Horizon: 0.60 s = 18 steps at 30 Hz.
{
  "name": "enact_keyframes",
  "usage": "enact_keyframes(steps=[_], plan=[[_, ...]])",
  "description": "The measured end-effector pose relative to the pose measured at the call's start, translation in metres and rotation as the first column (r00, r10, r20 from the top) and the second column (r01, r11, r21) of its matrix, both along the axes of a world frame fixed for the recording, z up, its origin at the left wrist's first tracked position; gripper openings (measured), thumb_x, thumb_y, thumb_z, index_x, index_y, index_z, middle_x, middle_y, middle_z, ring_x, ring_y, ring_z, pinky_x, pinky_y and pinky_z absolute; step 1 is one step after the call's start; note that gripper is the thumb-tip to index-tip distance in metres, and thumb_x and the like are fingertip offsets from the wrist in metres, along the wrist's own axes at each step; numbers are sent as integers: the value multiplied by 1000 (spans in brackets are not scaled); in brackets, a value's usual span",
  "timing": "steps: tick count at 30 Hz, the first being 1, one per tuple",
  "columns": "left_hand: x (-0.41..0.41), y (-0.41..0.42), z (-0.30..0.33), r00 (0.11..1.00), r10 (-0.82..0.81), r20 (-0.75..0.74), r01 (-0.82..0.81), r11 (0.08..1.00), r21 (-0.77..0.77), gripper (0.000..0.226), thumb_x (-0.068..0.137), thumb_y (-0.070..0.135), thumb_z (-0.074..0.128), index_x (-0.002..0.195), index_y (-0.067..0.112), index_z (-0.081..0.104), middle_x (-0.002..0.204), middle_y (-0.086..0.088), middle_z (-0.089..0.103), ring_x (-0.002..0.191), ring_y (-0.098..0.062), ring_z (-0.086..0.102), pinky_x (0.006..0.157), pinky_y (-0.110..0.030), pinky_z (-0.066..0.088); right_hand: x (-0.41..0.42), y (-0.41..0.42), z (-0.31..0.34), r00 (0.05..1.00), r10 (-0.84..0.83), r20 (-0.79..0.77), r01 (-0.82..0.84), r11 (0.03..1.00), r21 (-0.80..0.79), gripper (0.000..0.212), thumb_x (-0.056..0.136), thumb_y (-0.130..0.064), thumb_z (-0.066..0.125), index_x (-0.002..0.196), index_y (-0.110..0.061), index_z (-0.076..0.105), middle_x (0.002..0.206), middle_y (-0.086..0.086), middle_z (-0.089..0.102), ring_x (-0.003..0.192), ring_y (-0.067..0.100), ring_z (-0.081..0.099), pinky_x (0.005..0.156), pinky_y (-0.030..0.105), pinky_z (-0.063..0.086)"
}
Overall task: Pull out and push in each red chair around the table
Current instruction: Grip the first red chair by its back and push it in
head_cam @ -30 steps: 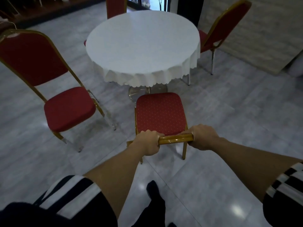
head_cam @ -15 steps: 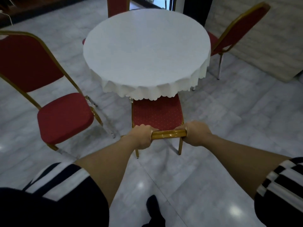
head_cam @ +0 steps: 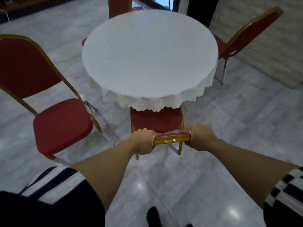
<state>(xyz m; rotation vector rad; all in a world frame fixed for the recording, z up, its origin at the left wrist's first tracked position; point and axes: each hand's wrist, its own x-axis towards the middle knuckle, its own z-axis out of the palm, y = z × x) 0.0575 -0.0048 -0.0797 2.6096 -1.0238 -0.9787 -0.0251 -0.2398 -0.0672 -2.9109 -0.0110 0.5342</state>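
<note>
A red chair (head_cam: 156, 119) with a gold frame stands right in front of me, its seat partly under the round table (head_cam: 150, 54) with a white cloth. My left hand (head_cam: 144, 141) and my right hand (head_cam: 200, 136) both grip the gold top rail of its back, one at each end. Another red chair (head_cam: 60, 125) stands pulled out at the left, angled away from the table. A third red chair (head_cam: 247, 35) stands at the right, and the back of a fourth red chair (head_cam: 120, 6) shows behind the table.
The floor is grey marble tile with light glare. A pale stone wall (head_cam: 270, 46) runs along the right behind the right chair. My dark shoe (head_cam: 153, 217) shows at the bottom, between my striped sleeves.
The chair in my hands has slid forward, so its seat has gone further under the tablecloth. I have stepped closer to the table. Both hands keep their grip.
</note>
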Motion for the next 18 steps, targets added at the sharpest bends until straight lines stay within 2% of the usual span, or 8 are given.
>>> enact_keyframes(steps=[6, 9, 11, 12, 14, 16, 18], plan=[[2, -4, 0, 1000, 20, -4, -20, 1000, 14, 58, 91, 14, 51, 137, 48, 60, 86, 8, 70, 80, -22, 70, 79, -43, 63, 3, -2, -1, 999, -15, -31, 14, 1000, -6, 35, 97, -30, 65, 122, -54, 71, 99, -12, 77, 91, 16, 72, 75, 32, 59], [-1, -4, 2, 998, 48, -35, -45, 996, 77, 59, 89, 17, 53, 138, 50, 57, 94, 6, 72, 85, -22, 70, 79, -42, 61, 3, -3, -1, 995, 0, -96, 3, 999, 34, 37, 95, -30, 68, 124, -53, 70, 104, -15, 76, 96, 16, 71, 75, 33, 58], [-1, -8, 12, 999, 2, -43, 5, 987, 162, 51, 90, 34, 59, 139, 48, 56, 109, 3, 73, 97, -24, 69, 88, -44, 59, 4, -6, 1, 987, 16, -161, -5, 998, 67, 39, 92, -36, 72, 128, -51, 68, 108, -15, 75, 99, 15, 70, 77, 33, 56], [0, -11, 19, 998, -26, -62, 39, 976, 213, 51, 89, 52, 62, 139, 46, 55, 120, 1, 72, 106, -25, 67, 96, -46, 56, 6, -9, 2, 980, 29, -198, -11, 996, 90, 44, 89, -41, 75, 131, -48, 66, 111, -15, 74, 100, 15, 69, 80, 33, 55], [4, -20, 40, 990, -16, -137, 59, 948, 313, 86, 77, 88, 55, 149, 41, 50, 146, -1, 61, 129, -27, 58, 111, -50, 45, 7, -15, 5, 964, 32, -264, 9, 988, 154, 59, 82, -52, 81, 137, -39, 65, 115, -11, 73, 103, 16, 66, 87, 35, 54], [5, -34, 60, 988, 16, -155, 39, 937, 347, 112, 68, 101, 44, 160, 37, 38, 163, -2, 45, 147, -30, 44, 120, -52, 34, 7, -28, 12, 951, -13, -308, 87, 970, 227, 77, 74, -58, 86, 142, -31, 63, 126, -7, 70, 111, 17, 64, 95, 37, 53], [11, -53, 73, 995, 34, -98, -1, 947, 321, 122, 63, 106, 36, 162, 35, 35, 168, -3, 39, 153, -30, 38, 123, -53, 30, 6, -52, 25, 947, -48, -317, 128, 962, 239, 91, 71, -62, 88, 149, -27, 57, 142, -3, 64, 124, 20, 61, 104, 37, 49]])
